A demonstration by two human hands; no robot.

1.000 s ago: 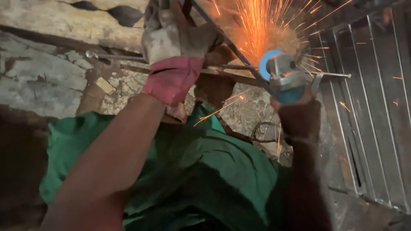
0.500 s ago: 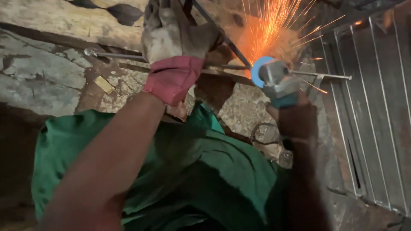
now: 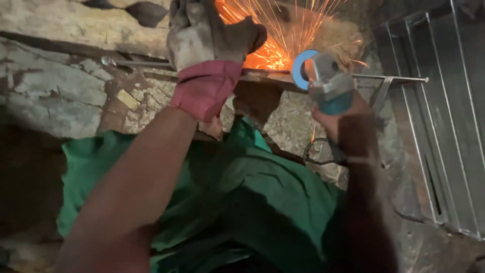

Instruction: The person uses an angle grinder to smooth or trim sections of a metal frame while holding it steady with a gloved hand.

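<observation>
Two hands, grinder (image 3: pixel 327 83), sparks (image 3: pixel 283 35).

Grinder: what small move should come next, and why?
Probably keep the grinder pressed steadily into the bar: sparks fly from the contact, the gloved left hand braces the bar, the right hand grips the tool, and the bar looks unsevered.

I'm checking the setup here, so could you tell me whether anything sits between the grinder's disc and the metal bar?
Nothing visible does. The right hand holds the angle grinder with its disc at the metal bar, where sparks fly. The gloved left hand grips the bar beside them.
</observation>
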